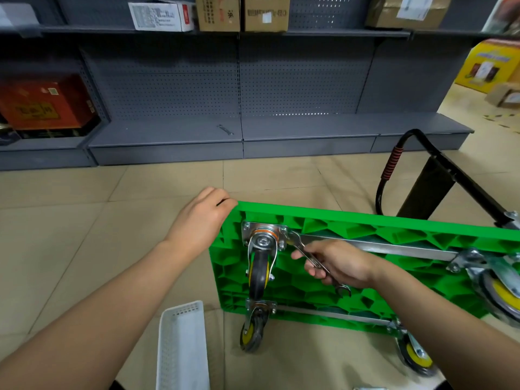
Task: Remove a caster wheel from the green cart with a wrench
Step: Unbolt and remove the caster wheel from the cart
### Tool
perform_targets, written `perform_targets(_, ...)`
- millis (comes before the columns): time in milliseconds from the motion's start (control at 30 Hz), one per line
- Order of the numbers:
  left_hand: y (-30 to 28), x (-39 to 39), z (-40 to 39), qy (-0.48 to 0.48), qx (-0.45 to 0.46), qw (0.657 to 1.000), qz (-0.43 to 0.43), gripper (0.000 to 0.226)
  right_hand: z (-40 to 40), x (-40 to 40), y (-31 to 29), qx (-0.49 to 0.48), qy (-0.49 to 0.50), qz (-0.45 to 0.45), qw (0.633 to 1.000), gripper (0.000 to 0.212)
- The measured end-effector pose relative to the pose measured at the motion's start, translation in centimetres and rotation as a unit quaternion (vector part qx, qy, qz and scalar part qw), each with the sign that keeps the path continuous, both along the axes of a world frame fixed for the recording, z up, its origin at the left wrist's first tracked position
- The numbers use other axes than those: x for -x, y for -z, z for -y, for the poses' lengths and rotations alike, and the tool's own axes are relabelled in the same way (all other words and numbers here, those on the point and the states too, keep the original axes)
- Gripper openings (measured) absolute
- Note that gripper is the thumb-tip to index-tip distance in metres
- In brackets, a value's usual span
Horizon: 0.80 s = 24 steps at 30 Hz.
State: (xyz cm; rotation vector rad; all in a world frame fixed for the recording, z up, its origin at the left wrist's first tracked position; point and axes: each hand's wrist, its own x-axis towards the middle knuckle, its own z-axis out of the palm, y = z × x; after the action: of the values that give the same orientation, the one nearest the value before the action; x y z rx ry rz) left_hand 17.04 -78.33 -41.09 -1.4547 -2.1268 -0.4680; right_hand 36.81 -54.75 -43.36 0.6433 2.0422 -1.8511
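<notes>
The green cart [365, 223] stands on its long edge on the floor, ribbed underside facing me. A caster wheel [260, 273] with a metal mounting plate sits at its upper left corner. My left hand [201, 218] grips the cart's top left corner. My right hand [337, 263] holds a steel wrench [302, 246], whose upper jaw sits on a bolt at the plate's right edge. Three more casters show at the other corners, one being the lower left caster [253, 330].
A white perforated basket [181, 347] lies on the tiled floor at lower left. A second wrench [226, 130] rests on the grey bottom shelf ahead. The cart's black folded handle [422, 175] juts out at right. Boxes stand on the shelves and at far right.
</notes>
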Motion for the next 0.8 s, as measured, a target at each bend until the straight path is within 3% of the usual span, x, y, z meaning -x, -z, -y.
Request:
perform_targets(100, -0.2, 0.0, 0.0, 0.005, 0.005, 1.000, -0.029, 0.011, -0.2, -0.4, 0.0, 0.002, -0.011, 0.004, 1.000, 0.029)
perform_targets(367, -1.4, -1.3, 1.9, 0.020, 0.061, 0.997, -0.053, 0.015, -0.9, -2.4, -1.4, -0.178, -0.132, -0.049, 0.974, 0.024)
perform_targets(633, -1.8, -3.3, 4.0, 0.046, 0.074, 0.994, -0.069, 0.014, -0.3, -4.0, -2.1, -0.147, -0.088, -0.049, 0.984, 0.028)
perform_targets(800, -1.9, -4.4, 4.6, 0.048, 0.062, 0.994, -0.074, 0.015, 0.6, -5.2, -1.9, -0.255, -0.142, -0.107, 0.951, 0.014)
